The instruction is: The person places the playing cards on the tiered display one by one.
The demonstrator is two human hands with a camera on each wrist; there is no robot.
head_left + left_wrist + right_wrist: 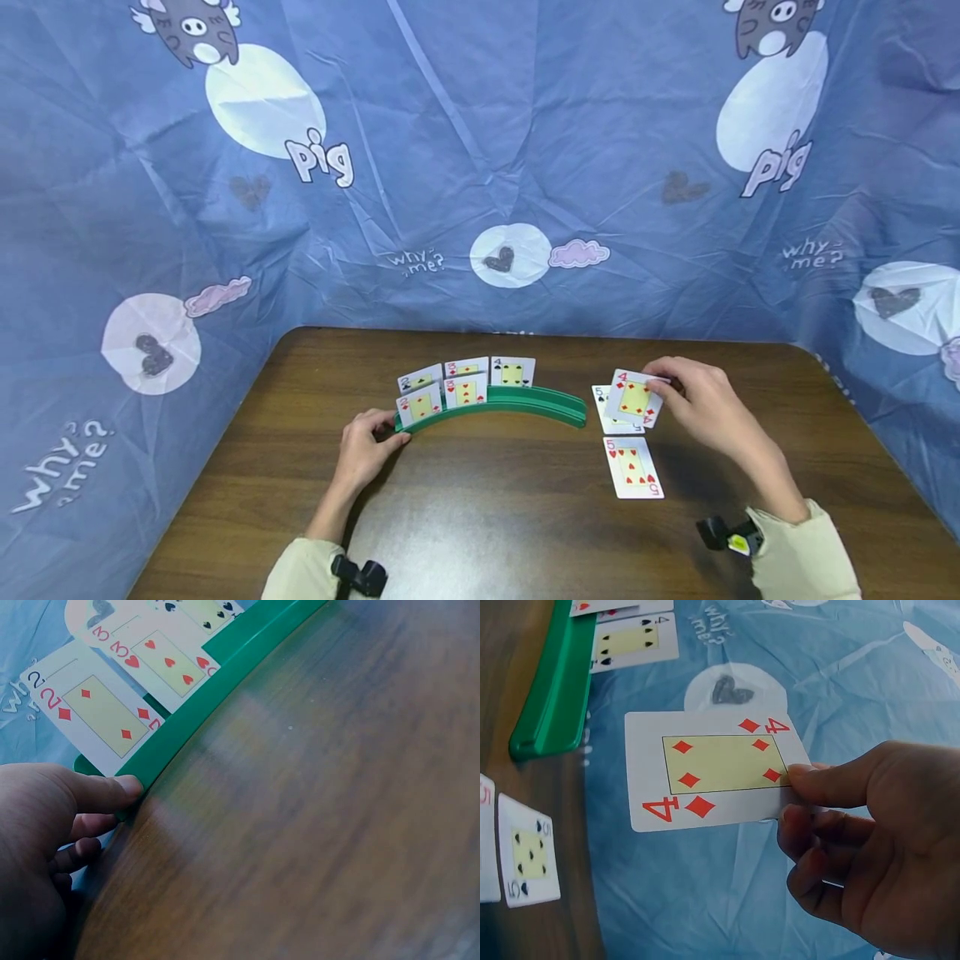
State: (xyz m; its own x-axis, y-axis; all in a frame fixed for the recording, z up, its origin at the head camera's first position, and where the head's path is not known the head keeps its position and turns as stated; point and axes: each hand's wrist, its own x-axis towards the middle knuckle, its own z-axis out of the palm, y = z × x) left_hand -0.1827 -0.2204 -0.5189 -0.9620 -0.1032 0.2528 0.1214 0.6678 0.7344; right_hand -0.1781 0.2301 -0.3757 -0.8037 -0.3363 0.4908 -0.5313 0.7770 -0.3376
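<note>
My left hand (363, 450) grips the left end of a curved green card holder (555, 403), thumb on its front edge. In the holder's front row stand the two of diamonds (420, 405) and the three of hearts (466, 390). Behind them are a black two (418, 379), a red three (467, 365) and the four of spades (513, 373). Off the holder's right end, my right hand (705, 408) pinches the four of diamonds (720, 769) by one edge. In the head view that card partly covers the five of spades (604, 414) lying on the table.
The five of hearts (633, 468) lies face up on the brown wooden table (480, 500), nearer me than the five of spades. A blue printed cloth (480, 125) hangs behind the table and at both sides. Each wrist wears a black camera mount (360, 575).
</note>
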